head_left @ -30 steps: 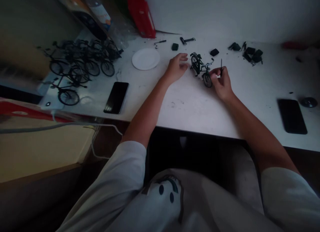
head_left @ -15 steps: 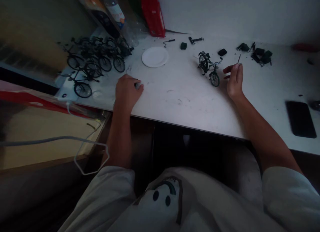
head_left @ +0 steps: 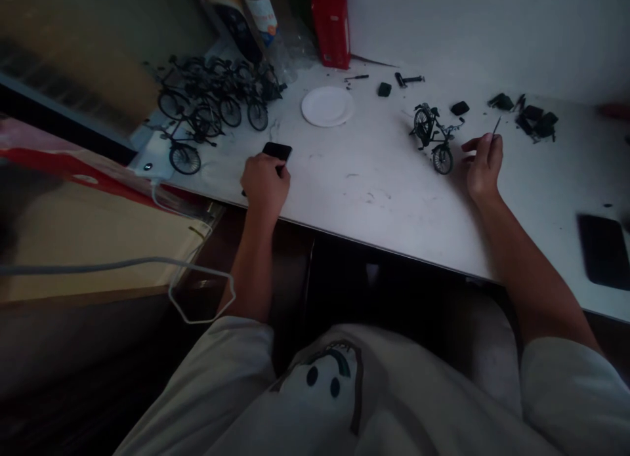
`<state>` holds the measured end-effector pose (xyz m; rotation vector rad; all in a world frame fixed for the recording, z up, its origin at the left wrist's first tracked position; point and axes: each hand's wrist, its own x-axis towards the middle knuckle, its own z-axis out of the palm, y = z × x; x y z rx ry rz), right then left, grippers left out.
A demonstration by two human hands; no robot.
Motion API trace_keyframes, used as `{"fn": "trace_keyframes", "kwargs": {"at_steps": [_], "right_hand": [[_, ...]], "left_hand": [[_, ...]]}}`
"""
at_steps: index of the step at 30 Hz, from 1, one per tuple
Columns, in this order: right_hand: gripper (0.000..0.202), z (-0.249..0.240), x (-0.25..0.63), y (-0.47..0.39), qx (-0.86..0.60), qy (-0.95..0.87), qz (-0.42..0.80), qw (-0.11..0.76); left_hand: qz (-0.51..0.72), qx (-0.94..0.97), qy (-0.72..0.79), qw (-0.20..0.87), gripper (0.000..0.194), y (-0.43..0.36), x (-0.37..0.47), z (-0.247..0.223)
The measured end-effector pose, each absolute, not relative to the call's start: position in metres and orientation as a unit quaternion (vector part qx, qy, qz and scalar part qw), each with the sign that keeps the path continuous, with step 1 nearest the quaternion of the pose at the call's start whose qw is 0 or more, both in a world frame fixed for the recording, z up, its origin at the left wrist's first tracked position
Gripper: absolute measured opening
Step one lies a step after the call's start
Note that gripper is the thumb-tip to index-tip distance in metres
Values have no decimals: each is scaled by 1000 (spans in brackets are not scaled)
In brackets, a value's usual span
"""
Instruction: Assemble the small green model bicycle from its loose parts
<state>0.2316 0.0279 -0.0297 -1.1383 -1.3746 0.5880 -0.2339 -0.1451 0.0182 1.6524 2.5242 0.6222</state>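
Note:
My left hand (head_left: 266, 182) is closed around a black smartphone (head_left: 277, 150) close to the front edge of the table. The phone's top sticks out past the fingers, and the rest is mostly covered. Over on the right, my right hand (head_left: 485, 164) pinches a thin rod-like tool (head_left: 497, 127), its narrow shaft pointing up; its other end is hidden in the palm. Just left of that hand, apart from the fingers, a small dark model bicycle (head_left: 433, 136) stands upright on the white table (head_left: 364, 200).
Several finished-looking model bicycles (head_left: 211, 95) crowd the left end. A white plate (head_left: 327, 107) lies beside them. Small dark parts (head_left: 539, 121) are scattered at the back right. A dark flat device (head_left: 604, 251) rests at far right. Bottles (head_left: 263, 16) and a red box (head_left: 331, 26) stand behind.
The view has swung left, so everything sits further right. My left hand has drawn slightly toward the table edge, and the phone in it now shows clearly. My right hand keeps its hold.

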Motion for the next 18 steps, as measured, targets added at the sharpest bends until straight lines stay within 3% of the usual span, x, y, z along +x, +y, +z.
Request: {"fn": "trace_keyframes", "kwargs": {"at_steps": [8, 12, 18], "right_hand": [[56, -25, 228, 23, -494, -588, 247, 591], [61, -23, 227, 21, -500, -585, 248, 589], [72, -24, 227, 22, -521, -591, 229, 571]], "left_hand": [[183, 478, 859, -4, 56, -180, -223, 40], [149, 553, 819, 20, 54, -159, -206, 34], [294, 734, 608, 67, 33, -121, -154, 9]]}}
